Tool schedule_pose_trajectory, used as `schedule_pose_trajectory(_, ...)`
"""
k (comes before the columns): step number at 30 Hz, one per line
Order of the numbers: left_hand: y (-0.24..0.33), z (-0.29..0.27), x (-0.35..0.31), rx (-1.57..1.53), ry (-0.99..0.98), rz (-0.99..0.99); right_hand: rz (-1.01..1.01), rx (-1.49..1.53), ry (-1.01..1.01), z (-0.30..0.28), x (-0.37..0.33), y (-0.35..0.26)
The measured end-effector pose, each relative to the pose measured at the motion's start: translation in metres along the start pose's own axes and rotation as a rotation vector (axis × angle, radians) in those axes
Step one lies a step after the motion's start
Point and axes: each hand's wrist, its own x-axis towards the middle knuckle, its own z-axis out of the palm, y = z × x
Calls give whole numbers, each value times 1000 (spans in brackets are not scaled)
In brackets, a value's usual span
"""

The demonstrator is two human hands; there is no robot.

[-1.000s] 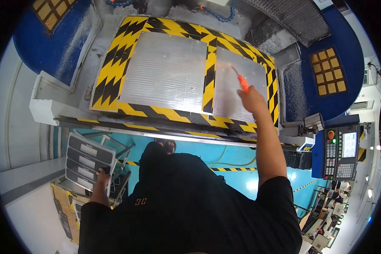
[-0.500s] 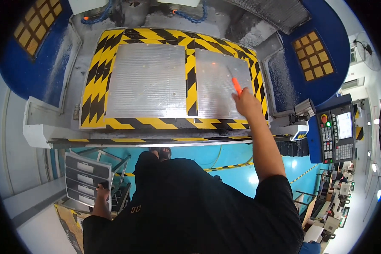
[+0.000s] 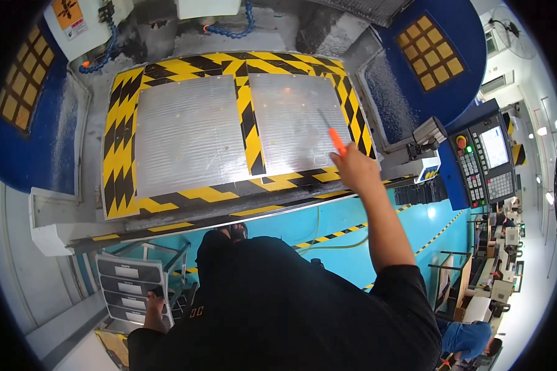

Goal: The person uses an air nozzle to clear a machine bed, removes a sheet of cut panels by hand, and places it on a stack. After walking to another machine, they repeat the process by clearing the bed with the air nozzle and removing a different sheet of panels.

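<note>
My right hand [image 3: 357, 169] is closed around the orange handle of a screwdriver-like tool [image 3: 336, 141]. Its thin grey shaft points away from me, over the right ribbed metal plate [image 3: 294, 133]; I cannot tell whether the tip touches it. A second, larger ribbed metal plate [image 3: 189, 136] lies to the left, and black-and-yellow striped tape [image 3: 249, 117] borders both. Down at my left side, my left hand [image 3: 155, 304] grips the right edge of a grey panel [image 3: 125, 285] with dark bands and pale rectangles. Its fingertips are small and partly dark.
The machine bed has a raised front rail [image 3: 241, 216] between me and the plates. Blue hoses [image 3: 232, 32] hang at the back. A control panel [image 3: 484, 157] stands at the right. A metal-framed stand [image 3: 181, 256] is beside the grey panel. Another person [image 3: 470, 339] is at the lower right.
The view has turned, so the plates appear tilted and farther left. My right hand and the tool sit lower in the picture, nearer the front rail. My left hand stays at the grey panel.
</note>
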Motion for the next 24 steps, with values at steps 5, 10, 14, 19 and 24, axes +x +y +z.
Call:
schedule_pose_trajectory(5,-7,-5,9,364,-104,168,-78,34,-21,7,47,-22)
schedule_pose_trajectory(10,-3,-7,13,469,-79,100,67,-3,115,13,81,27)
schedule_pose_trajectory(14,-12,-10,10,465,-38,234,34,-112,8,6,30,49)
schedule_pose_trajectory(19,9,-2,-8,359,38,122,22,-169,-125,-26,-66,65)
schedule_pose_trajectory(24,24,3,-23,346,77,61,59,-185,-181,-39,-105,67)
